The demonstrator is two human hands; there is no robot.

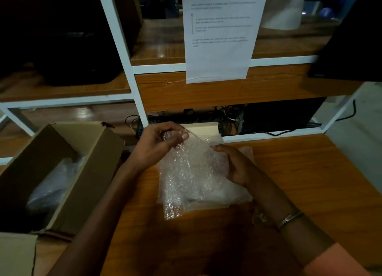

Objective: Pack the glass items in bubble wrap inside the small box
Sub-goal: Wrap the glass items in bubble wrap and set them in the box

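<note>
Left hand (159, 144) pinches top edge of bubble wrap (192, 172), frame centre. Right hand (233, 164) grasps wrap's right side. Open cardboard box (86, 172) lower left on table (299, 182).

The bubble wrap (192, 172) veils whatever it holds, shape unreadable; the small box (203, 129) shows only its far flap; the posted sheet (221, 32) has blurred print, its top cropped; the left carton's (99, 172) dim contents stay unclear.

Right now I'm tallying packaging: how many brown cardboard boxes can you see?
2: a large open brown cardboard box at the left on the wooden desk, and a smaller pale box behind the clear bubble wrap. Others may be hidden.
</note>
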